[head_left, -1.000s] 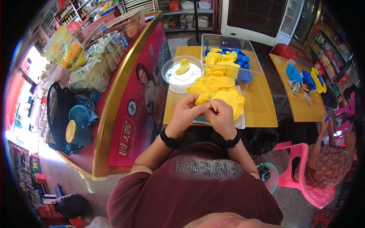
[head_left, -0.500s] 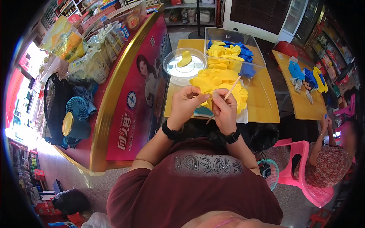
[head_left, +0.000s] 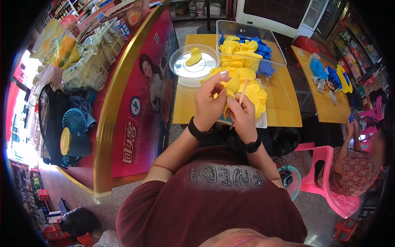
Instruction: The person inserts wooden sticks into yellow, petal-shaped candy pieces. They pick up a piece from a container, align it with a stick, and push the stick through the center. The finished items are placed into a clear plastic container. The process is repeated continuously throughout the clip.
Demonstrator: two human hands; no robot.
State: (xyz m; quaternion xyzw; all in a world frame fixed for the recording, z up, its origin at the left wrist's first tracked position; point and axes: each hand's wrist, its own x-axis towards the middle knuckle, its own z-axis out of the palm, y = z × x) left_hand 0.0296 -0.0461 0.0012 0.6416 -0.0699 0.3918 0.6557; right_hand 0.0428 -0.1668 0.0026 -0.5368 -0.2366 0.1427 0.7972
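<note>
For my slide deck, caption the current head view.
Right hand holds a stick, left hand close beside it, near yellow pieces.

wht txt [head_left: 128,145] on pink counter [head_left: 148,123], shirt ltrs [head_left: 225,176]

Two sticks [head_left: 245,87] (plus two tables [head_left: 284,117])

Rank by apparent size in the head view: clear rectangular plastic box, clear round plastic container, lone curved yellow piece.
1. Clear rectangular plastic box
2. Clear round plastic container
3. Lone curved yellow piece
</note>
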